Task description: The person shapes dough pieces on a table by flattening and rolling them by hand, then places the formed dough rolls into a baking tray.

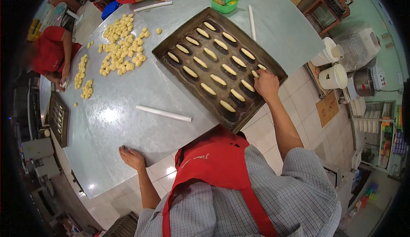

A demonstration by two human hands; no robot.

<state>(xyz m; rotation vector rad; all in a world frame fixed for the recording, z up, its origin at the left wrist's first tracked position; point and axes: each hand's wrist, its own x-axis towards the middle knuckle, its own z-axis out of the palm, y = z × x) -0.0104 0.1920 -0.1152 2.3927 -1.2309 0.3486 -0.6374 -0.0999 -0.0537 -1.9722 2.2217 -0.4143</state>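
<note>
A large dark metal baking tray (206,73) lies at an angle on the metal table, its near corner by my apron. Several slim, pale dough sticks (229,69) sit in slanted rows on it. At the tray's right side my right hand (267,85) reaches over the rim, fingers closed round a dough stick (255,73) at the end of a row. Part of that stick is hidden by the fingers, and another shows just beyond them. My left hand (132,157) rests on the near table edge, fingers extended, holding nothing. A white rolling pin (164,113) lies between that hand and the tray.
Many small dough balls (121,40) are spread over the table (128,87) at far left. Beyond the tray stand a green bowl (224,4) with a brush and another rolling pin (252,22). Two co-workers in red work around the table. Another tray (58,119) is at the left edge.
</note>
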